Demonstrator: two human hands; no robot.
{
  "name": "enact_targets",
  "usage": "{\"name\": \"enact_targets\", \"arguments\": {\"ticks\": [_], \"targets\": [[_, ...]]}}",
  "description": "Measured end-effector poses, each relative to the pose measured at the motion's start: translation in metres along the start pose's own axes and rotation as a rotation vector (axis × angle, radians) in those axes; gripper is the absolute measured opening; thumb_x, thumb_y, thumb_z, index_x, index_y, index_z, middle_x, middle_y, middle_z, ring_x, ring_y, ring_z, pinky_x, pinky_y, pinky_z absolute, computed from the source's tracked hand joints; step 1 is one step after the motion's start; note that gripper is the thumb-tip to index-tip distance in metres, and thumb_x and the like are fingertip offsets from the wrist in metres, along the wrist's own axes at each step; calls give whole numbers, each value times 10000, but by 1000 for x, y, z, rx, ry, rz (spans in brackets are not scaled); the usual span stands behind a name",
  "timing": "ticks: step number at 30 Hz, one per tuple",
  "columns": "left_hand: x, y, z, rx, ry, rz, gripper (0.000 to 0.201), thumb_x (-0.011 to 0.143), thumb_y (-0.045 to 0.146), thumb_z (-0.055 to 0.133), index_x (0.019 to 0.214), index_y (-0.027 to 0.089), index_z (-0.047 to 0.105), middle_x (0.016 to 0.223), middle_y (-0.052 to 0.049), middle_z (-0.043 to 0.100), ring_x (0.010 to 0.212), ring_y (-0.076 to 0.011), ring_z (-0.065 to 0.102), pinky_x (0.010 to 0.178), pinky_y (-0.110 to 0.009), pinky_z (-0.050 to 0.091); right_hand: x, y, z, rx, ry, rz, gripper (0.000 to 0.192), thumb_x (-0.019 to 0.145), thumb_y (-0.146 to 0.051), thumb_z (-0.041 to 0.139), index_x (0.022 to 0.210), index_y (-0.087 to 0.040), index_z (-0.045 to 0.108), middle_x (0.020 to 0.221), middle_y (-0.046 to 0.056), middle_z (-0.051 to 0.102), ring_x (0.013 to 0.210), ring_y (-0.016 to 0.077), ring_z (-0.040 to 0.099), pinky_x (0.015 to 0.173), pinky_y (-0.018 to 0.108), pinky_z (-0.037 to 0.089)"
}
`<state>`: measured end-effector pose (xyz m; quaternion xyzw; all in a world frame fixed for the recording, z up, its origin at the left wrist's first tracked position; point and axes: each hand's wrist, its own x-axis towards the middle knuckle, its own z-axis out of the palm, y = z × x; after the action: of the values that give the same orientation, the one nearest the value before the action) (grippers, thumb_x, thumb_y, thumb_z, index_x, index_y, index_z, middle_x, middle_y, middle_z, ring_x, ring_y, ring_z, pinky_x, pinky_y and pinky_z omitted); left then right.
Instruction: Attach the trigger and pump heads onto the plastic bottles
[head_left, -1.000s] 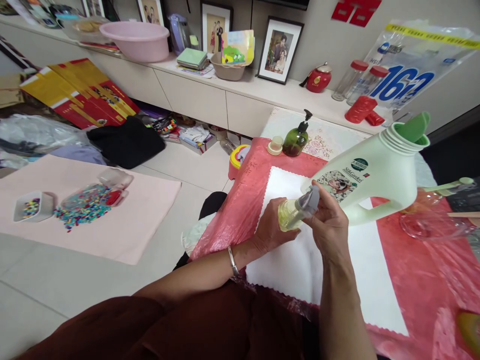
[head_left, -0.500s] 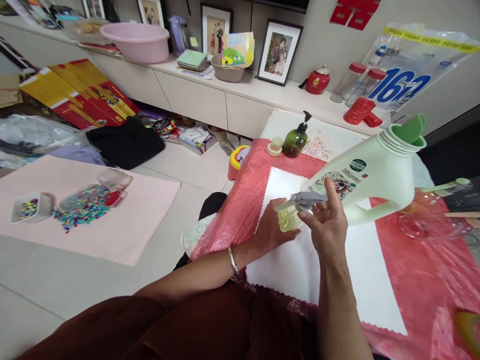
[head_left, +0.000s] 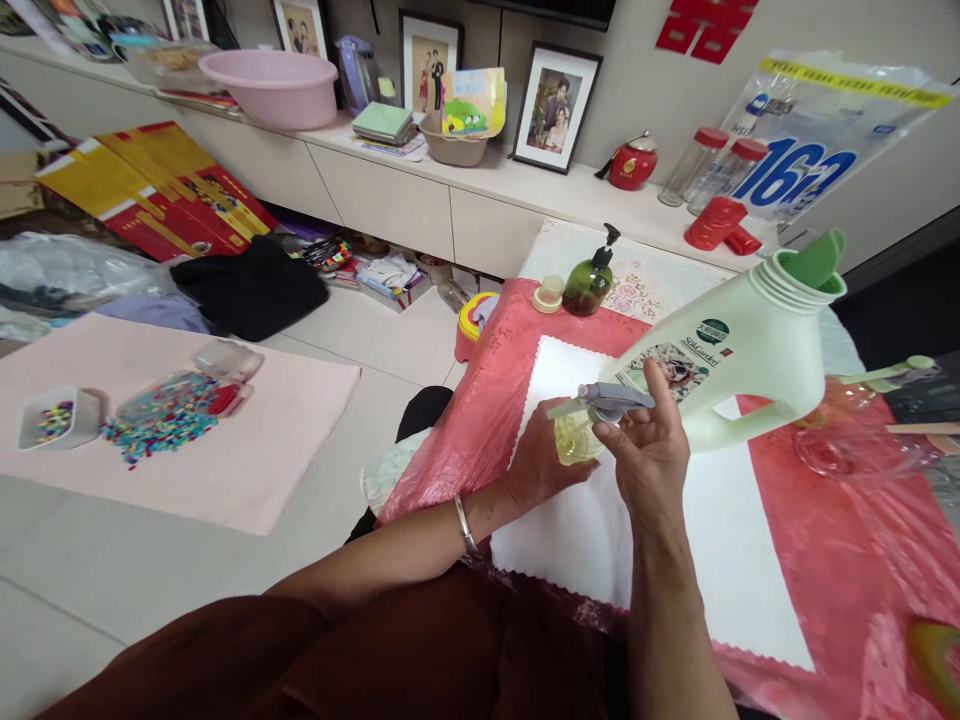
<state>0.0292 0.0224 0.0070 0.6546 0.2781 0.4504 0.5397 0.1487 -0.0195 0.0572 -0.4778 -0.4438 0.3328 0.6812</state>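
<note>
My left hand (head_left: 541, 462) grips a small clear bottle of yellowish liquid (head_left: 574, 440) above a white cloth (head_left: 592, 520) on the pink-covered table (head_left: 480, 420). The fingers of my right hand (head_left: 645, 455) pinch the bottle's grey pump head (head_left: 609, 399), which sits level on the bottle's neck with its nozzle pointing left. Just behind my hands stands a big pale green jug (head_left: 742, 345) with an open spout, tilted to the right.
A dark green pump bottle (head_left: 590, 280) and a small cream lid (head_left: 547, 294) stand at the table's far end. A clear glass vessel (head_left: 847, 440) sits at right. On the floor at left lies a pink mat (head_left: 247, 450) with spilled coloured beads (head_left: 161, 418). A cabinet (head_left: 390, 200) runs along the wall.
The grey pump head went from tilted in my right fingers to level on the bottle's neck. My right fingers have loosened and shifted round it. The left hand kept still.
</note>
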Motion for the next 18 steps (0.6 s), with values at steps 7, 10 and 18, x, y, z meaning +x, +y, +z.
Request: {"name": "enact_targets", "arguments": {"ticks": [7, 10, 18], "targets": [[5, 14, -2, 41, 18, 48, 361, 697, 297, 839, 996, 197, 663, 957, -62, 742, 875, -249, 695, 906, -423, 574, 2, 2, 6, -49, 103, 45, 985, 627, -334, 968, 1495, -213, 520, 1225, 88, 637, 1076, 223, 637, 966, 387, 549], [2, 8, 1, 95, 98, 39, 435, 637, 241, 865, 1007, 203, 640, 988, -64, 723, 908, -258, 688, 915, -434, 574, -1, 8, 10, -108, 170, 64, 997, 615, -359, 964, 1492, -206, 514, 1302, 112, 600, 1094, 230, 620, 985, 409, 531], [1, 2, 3, 86, 76, 87, 350, 738, 248, 815, 1050, 216, 659, 1007, -36, 738, 936, -242, 701, 906, -408, 586, -25, 15, 20, -488, 208, -102, 294, 874, -439, 737, 1035, -200, 680, 1055, 41, 637, 1009, 201, 581, 911, 357, 475]]}}
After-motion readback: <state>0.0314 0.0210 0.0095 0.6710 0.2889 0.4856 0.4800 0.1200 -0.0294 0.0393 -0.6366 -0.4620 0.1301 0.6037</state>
